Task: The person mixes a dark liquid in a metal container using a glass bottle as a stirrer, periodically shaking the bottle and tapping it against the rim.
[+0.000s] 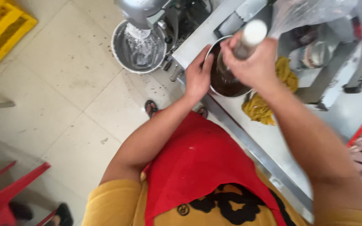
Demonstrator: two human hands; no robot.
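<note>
Steel worktable [269, 144], smooth and grey, runs along the tiled floor; stand mixer's round metal bowl [139, 48] sits beside it, white residue inside. On the table edge, a steel bowl [225, 86] holds dark brown, glossy mix, seemingly partway worked. Left hand [197, 77] grips its rim; right hand [254, 62] is closed around a white-ended cylindrical tool [248, 37] plunged in. Crumpled mustard cloth [262, 106] lies alongside
</note>
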